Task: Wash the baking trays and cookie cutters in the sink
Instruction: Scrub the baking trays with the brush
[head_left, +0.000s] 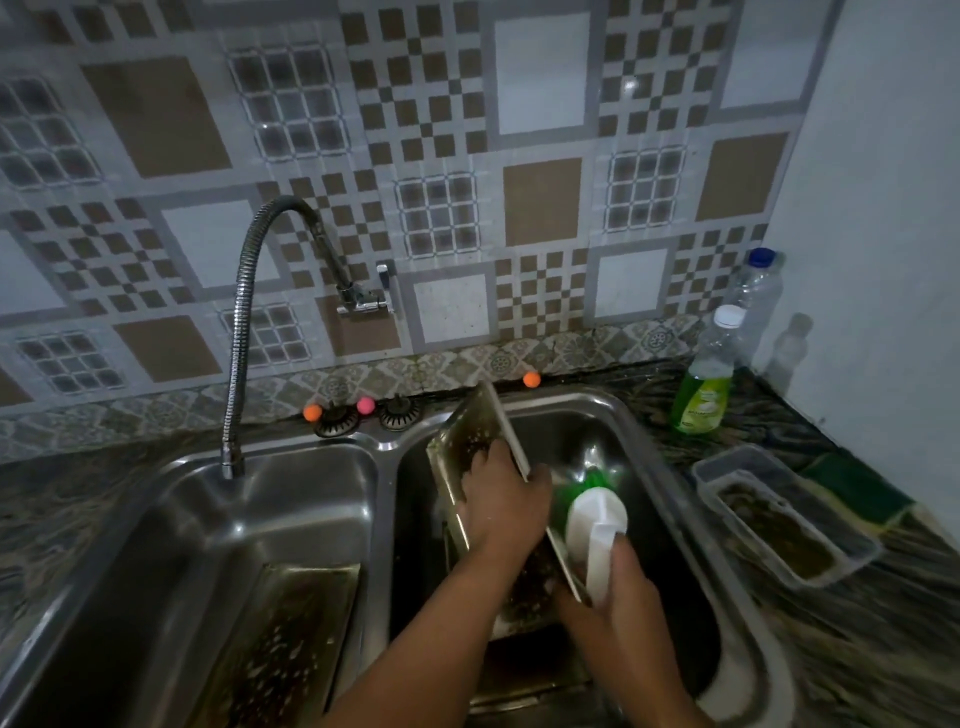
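Note:
A dirty metal baking tray (470, 434) stands tilted on edge in the right basin of the double steel sink (670, 499). My left hand (501, 501) grips its upper rim, fingers on the crusted inner face. My right hand (631, 590) holds a dish brush (595, 519) with a white handle and green bristles, pressed against the tray's right side. A second dirty baking tray (283, 639) lies in the left basin. More metal lies under the held tray at the basin's bottom. No cookie cutters are recognisable.
A flexible faucet (244, 322) arches over the left basin. Two drain strainers (397, 413) and small orange and pink balls sit on the back ledge. On the right counter stand a green dish soap bottle (704, 384), a clear bottle (753, 296), a plastic container (779, 519) and a green sponge (857, 491).

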